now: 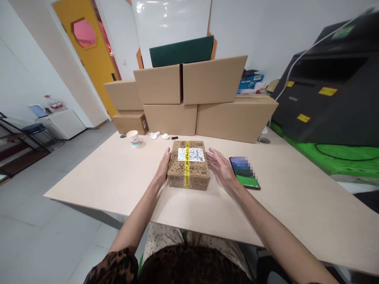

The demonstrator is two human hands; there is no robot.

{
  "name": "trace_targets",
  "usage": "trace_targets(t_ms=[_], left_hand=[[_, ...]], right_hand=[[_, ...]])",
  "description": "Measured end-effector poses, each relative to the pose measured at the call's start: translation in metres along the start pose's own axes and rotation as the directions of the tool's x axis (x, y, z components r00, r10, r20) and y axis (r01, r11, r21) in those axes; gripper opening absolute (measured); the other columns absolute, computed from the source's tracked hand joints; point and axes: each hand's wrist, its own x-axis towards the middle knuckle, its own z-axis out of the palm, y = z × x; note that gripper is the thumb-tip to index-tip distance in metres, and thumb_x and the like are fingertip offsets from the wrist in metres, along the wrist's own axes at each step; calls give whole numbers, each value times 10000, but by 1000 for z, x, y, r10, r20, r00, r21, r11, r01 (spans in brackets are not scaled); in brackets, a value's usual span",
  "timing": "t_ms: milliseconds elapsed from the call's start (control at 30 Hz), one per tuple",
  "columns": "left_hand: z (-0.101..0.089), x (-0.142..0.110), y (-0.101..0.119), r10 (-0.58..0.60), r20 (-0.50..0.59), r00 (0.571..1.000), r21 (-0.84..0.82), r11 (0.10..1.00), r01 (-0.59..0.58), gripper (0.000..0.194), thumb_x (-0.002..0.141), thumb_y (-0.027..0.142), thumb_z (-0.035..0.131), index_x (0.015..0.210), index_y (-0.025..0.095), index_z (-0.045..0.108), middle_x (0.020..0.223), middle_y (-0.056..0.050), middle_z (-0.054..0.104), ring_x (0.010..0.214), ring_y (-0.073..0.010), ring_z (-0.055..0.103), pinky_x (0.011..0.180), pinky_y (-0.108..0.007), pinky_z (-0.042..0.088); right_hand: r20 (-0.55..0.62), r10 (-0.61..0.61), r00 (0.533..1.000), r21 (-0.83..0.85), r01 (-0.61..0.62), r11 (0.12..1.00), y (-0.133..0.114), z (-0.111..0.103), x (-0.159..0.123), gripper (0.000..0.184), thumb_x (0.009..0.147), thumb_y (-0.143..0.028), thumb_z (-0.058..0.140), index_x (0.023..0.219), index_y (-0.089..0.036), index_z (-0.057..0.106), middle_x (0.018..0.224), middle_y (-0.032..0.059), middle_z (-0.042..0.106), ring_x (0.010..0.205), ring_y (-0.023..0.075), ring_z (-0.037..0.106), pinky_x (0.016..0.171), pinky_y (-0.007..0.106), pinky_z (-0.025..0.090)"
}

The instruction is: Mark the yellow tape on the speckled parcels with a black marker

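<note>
A small cardboard box (189, 173) lies flat on the light wooden table (118, 165). Dark specks cover it; a white label (183, 154) sits on its top, and a strip of yellow tape (187, 179) runs over the top and down the near side. My left hand (163, 166) rests along the box's left side with its fingers stretched out. To the right of the box is my right hand (221, 165), fingers extended and apart, their tips close to its side; whether they touch it I cannot tell.
A phone-like tablet (243, 173) lies right of my right hand. Larger cardboard boxes (211, 81) are stacked at the back, with a dark green box (182, 53) on top. A paper cup (133, 137), crumpled tissues (154, 135) and a small black object (175, 137) stand before them.
</note>
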Motion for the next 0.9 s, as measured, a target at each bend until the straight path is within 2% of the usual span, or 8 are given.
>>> trace_targets(t_ms=[100, 167, 233, 333, 433, 567, 767, 900], left_hand=[[-5, 0, -11, -177, -38, 984, -29, 984, 176, 604, 914, 636, 597, 1342, 212, 631, 1416, -114, 659, 1401, -301, 543, 1195, -458, 400], [-7, -4, -15, -225, 4, 974, -28, 974, 225, 610, 914, 661, 572, 1281, 184, 672, 1362, -132, 692, 1382, -311, 560, 1190, -467, 406], [-8, -9, -15, -210, 66, 975, -14, 977, 212, 608, 914, 658, 574, 1283, 186, 675, 1368, -129, 688, 1386, -313, 554, 1191, -473, 403], [-4, -13, -7, -14, 158, 987, 13, 1000, 12, 579, 916, 600, 616, 1372, 244, 625, 1491, -82, 599, 1451, -288, 480, 1222, -443, 359], [2, -15, 3, 211, 179, 961, 15, 976, -218, 592, 913, 610, 607, 1400, 273, 609, 1564, -49, 524, 1500, -274, 405, 1245, -417, 316], [3, -18, 13, 304, 108, 946, 2, 952, -306, 584, 891, 664, 582, 1318, 275, 669, 1467, -63, 615, 1444, -291, 473, 1216, -444, 353], [-6, -18, 17, 233, -63, 970, -78, 968, -238, 491, 893, 632, 589, 1132, 234, 752, 1275, -81, 728, 1337, -276, 574, 1134, -414, 438], [-8, -16, 5, 98, -73, 992, 159, 984, -86, 387, 856, 535, 656, 1034, 208, 760, 1186, -92, 762, 1235, -302, 627, 1027, -434, 507]], right_hand=[[-5, 34, 999, 5, -34, 999, 15, -4, -3, 665, 881, -713, 515, 1363, -257, 558, 1358, 137, 684, 1212, 278, 673, 995, 464, 547], [14, 63, 998, 11, -63, 998, 21, -6, -6, 679, 865, -711, 560, 1358, -243, 569, 1333, 138, 696, 1188, 285, 682, 1018, 475, 536], [48, 50, 998, 17, -51, 999, 23, -6, -10, 670, 880, -688, 571, 1387, -249, 556, 1389, 126, 664, 1244, 275, 652, 1070, 466, 506], [44, -51, 998, 65, 48, 997, 13, -6, -14, 671, 913, -669, 518, 1456, -274, 491, 1533, 101, 548, 1391, 251, 541, 1144, 448, 444], [-1, -135, 991, 77, 135, 988, -5, -6, -18, 707, 943, -685, 363, 1510, -265, 411, 1582, 112, 488, 1459, 237, 467, 1158, 442, 427], [3, -197, 980, -12, 197, 980, -23, -7, -24, 709, 965, -672, 204, 1513, -270, 408, 1535, 106, 543, 1460, 231, 466, 1139, 444, 438], [-85, -160, 983, 179, 173, 968, -25, -6, -27, 585, 959, -627, 349, 1299, -229, 610, 1330, 134, 686, 1293, 261, 617, 1081, 448, 480], [-67, -160, 985, 148, 168, 975, -24, -8, -27, 544, 939, -616, 430, 1284, -241, 620, 1288, 126, 699, 1231, 271, 640, 990, 442, 533]])
